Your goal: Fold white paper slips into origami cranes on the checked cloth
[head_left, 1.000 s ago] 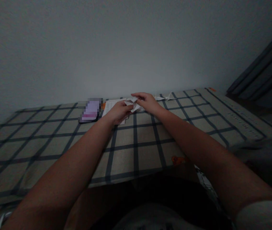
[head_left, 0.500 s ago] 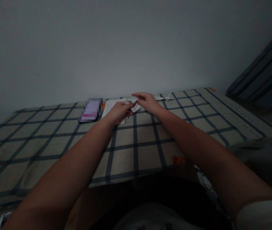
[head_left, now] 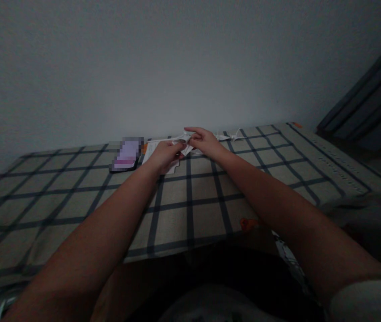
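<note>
Between my hands is a small folded piece of white paper [head_left: 186, 150], raised a little over the table. My left hand [head_left: 166, 155] pinches it from the left with thumb and fingers. From the right, my right hand [head_left: 205, 142] grips its other side, the index finger stretched out above the paper. Under and behind my left hand lie white paper sheets [head_left: 153, 148], partly covered by that hand. Just beyond my right hand sit small folded white paper figures [head_left: 234, 137] with thin points; their exact shape is too small to tell.
A phone [head_left: 126, 154] with a blurred, lit screen lies left of the sheets. The table wears a checked cloth [head_left: 207, 210] with dark lines and orange patches. A plain wall [head_left: 190, 67] rises behind it, and a dark curtain [head_left: 371, 85] hangs at the right.
The folded paper has turned and shifted slightly between my fingers. My right index finger is lifted a bit higher and straighter; my left hand has moved slightly left.
</note>
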`<control>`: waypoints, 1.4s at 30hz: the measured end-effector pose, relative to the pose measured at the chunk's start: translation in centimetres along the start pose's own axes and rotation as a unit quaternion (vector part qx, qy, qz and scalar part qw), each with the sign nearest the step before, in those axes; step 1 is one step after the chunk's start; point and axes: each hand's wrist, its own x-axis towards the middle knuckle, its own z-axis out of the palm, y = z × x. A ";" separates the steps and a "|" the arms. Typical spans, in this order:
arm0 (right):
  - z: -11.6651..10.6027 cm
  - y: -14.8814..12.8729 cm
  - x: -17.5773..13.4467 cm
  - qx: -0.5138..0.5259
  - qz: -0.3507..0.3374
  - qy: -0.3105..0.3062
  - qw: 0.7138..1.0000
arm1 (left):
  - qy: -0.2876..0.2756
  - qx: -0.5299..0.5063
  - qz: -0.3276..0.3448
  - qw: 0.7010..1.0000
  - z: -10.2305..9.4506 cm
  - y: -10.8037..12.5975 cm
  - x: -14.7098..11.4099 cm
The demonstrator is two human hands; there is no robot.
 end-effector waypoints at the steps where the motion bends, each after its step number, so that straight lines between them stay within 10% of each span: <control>1: 0.0 0.1 0.1 0.011 0.009 -0.003 1.000 | 0.012 0.004 -0.001 1.000 0.0 0.1 0.0; 42: 0.6 -1.9 -0.7 0.160 0.142 0.000 0.977 | -0.019 0.011 -0.001 1.000 -0.4 -0.2 0.1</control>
